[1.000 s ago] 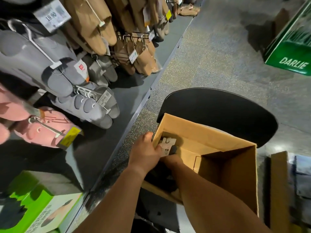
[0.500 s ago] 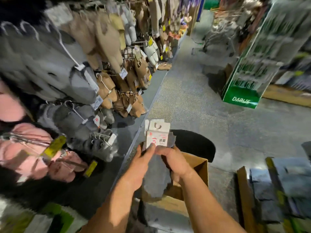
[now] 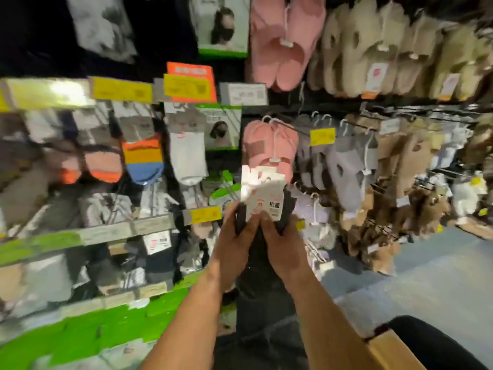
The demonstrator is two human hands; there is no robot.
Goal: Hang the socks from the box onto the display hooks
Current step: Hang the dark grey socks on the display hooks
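Head view: looking at a shop display wall, the frame smeared by motion blur; both forearms reaching up from the bottom centre.
Socks [image 3: 262,247]: a bundle of dark grey, near-black pairs, hanging down between the two hands in front of the display, about mid-frame; the fabric is trailing below the wrists.
Card header [image 3: 262,194]: white paper sleeve topping the socks, carrying a thin red arrow-like mark, dark printed characters and a small dark block of print at the lower edge; several cards are standing stacked, their tops staggered and catching bright light.
Left hand [image 3: 234,249]: gripping the left edge of the socks just under the card header, fingers curling round the dark fabric, thumb lying on the front.
Right hand [image 3: 284,249]: gripping the right side of the same bundle, thumb pressing at the lower edge of the card, fingers wrapping behind; fingertips hidden.
Hands together: sitting close side by side, thumbs nearly meeting.
Box [image 3: 392,351]: brown cardboard corner showing at the bottom right, well below the hands.
Pink slippers [image 3: 269,145]: hanging on a white hanger directly behind the card header.
Grey slippers [image 3: 346,166]: hanging to the right of the pink pair.
Striped socks [image 3: 142,158]: orange, yellow and blue, hanging left of centre.
White socks [image 3: 188,158]: hanging just right of the striped ones.
Yellow price tag [image 3: 205,214]: sitting on the rail just left of the left hand.
Display hooks: too blurred to tell apart.
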